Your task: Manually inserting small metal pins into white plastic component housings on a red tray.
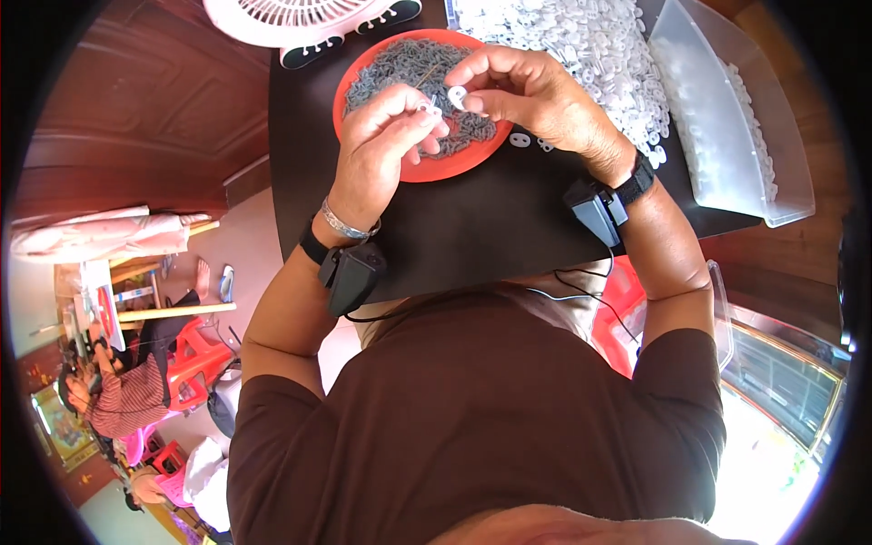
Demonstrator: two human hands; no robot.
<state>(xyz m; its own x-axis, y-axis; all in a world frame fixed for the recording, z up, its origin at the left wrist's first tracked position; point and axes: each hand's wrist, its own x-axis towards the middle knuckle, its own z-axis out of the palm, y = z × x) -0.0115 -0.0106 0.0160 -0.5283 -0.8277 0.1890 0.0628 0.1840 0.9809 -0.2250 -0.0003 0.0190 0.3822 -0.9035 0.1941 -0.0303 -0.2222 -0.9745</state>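
Both my hands are raised over a round red tray (495, 150) heaped with small grey, screw-like pieces (381, 73). Between the thumb and fingertips of my left hand (377, 141) is a small whitish plastic piece (429, 109), partly covered by the fingers. My right hand (545, 100) pinches a white plastic clip (457, 96) with a round hole in it, close to the left fingertips but apart from them. A white two-holed piece (520, 140) lies on the dark table by the tray's right rim.
A large heap of white plastic pieces (590, 45) covers the table's far right. Beside it a translucent bin (704, 118) leans with more white pieces. At the far left stands a pink fan (291, 14). Another person (127, 395) sits off to the left near red stools.
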